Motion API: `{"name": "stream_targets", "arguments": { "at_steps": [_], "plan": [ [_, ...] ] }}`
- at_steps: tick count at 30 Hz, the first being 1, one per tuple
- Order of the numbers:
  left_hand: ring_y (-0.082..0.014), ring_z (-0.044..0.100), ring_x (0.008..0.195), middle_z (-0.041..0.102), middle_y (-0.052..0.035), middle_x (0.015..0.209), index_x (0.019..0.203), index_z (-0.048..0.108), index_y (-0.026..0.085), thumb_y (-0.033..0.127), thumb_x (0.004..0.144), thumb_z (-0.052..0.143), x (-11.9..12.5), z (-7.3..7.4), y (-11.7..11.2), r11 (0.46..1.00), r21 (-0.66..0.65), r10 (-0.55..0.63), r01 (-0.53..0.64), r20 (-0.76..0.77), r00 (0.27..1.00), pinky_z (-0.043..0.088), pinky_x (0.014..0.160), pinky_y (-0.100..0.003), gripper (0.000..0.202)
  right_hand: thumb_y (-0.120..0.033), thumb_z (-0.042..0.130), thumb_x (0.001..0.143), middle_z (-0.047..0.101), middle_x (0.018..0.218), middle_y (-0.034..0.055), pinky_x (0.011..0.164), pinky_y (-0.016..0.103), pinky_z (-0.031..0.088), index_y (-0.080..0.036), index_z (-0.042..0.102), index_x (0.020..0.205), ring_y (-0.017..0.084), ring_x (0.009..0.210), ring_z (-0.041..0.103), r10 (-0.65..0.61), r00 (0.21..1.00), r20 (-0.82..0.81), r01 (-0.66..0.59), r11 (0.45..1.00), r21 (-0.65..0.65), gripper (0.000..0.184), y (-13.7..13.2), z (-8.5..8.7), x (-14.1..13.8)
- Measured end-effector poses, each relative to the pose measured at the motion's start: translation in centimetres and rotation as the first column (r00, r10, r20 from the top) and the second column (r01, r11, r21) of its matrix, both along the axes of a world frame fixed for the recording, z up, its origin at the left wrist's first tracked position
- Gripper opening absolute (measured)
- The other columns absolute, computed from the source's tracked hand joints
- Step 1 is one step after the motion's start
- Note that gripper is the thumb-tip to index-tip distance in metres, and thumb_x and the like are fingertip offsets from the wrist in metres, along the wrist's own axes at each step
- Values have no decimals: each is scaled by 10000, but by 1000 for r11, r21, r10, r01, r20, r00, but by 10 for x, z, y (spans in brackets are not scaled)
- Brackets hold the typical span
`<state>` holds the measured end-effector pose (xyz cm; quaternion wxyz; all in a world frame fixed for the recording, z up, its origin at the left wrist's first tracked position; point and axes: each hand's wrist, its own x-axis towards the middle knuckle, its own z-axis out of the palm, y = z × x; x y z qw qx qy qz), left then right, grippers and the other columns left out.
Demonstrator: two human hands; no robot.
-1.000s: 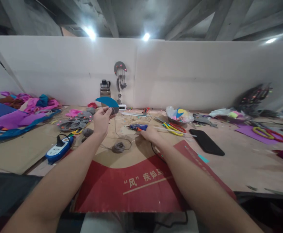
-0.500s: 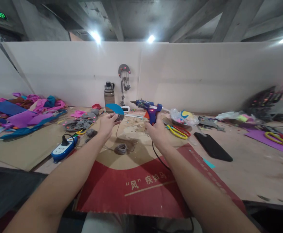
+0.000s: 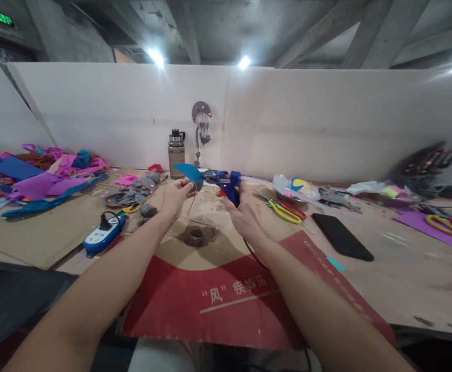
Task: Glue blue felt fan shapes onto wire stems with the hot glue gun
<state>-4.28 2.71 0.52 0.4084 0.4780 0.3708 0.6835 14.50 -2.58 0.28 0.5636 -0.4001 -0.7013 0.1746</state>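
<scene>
With the fingers of the left hand [image 3: 172, 200] pinching the blue-and-gray piece [image 3: 189, 171] above the tabletop [image 3: 396, 274], short of its rear edge, I grip the glue gun [image 3: 229, 181] by its handle in the right hand [image 3: 244, 214], apparently to point it at the piece's free edge.

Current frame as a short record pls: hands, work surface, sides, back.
left: left hand holding blue-and-grey crescent piece
right: right hand holding blue glue gun, nozzle toward the piece; contact unclear
surface: red-and-brown cardboard, coiled grey cord on it
left_side: power strip
right_side: scissors, black phone-like slab
back: bottle, grey hanging ornament against white panel
</scene>
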Motion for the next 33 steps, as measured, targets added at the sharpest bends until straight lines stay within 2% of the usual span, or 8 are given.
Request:
{"name": "stream_targets", "arguments": {
  "at_steps": [4,9,15,22,33],
  "plan": [
    [-99,555,660,558,-15,725,642,596,114,305,570,753,4,1,-4,1000,9,-8,8,-3,1000,562,664,-308,258,-306,481,823,608,1041,86,859,398,427,-216,452,1192,222,916,570,-16,996,91,13,999,36,381,-1,0,0],
    [-99,545,631,563,-19,703,620,603,111,293,563,757,10,5,-9,1000,-3,4,-4,-17,1000,559,657,-330,246,-300,456,834,618,999,82,824,378,436,-213,458,1194,222,882,577,-13,987,157,12,1000,6,370,-5,4,0],
    [-93,531,610,559,-14,673,615,609,106,256,580,756,12,6,-11,1000,-24,-2,2,-12,1000,553,685,-357,213,-289,459,825,618,1011,85,822,375,433,-213,455,1200,230,901,574,-12,984,177,15,1000,-18,383,-5,3,-1],
    [-92,542,583,558,-13,663,626,629,94,235,608,721,13,2,-7,999,-32,37,-39,-49,998,561,649,-349,169,-305,454,832,609,1034,110,813,384,427,-201,444,1228,252,926,563,-44,973,227,43,999,7,410,-4,2,-2],
    [-114,582,607,618,-43,700,636,625,104,264,600,738,9,9,-12,998,-13,57,-58,-34,998,556,658,-343,199,-339,450,833,617,990,100,806,388,427,-209,436,1222,250,899,573,-84,971,226,86,996,-1,410,0,-1,3]
  ]
}}
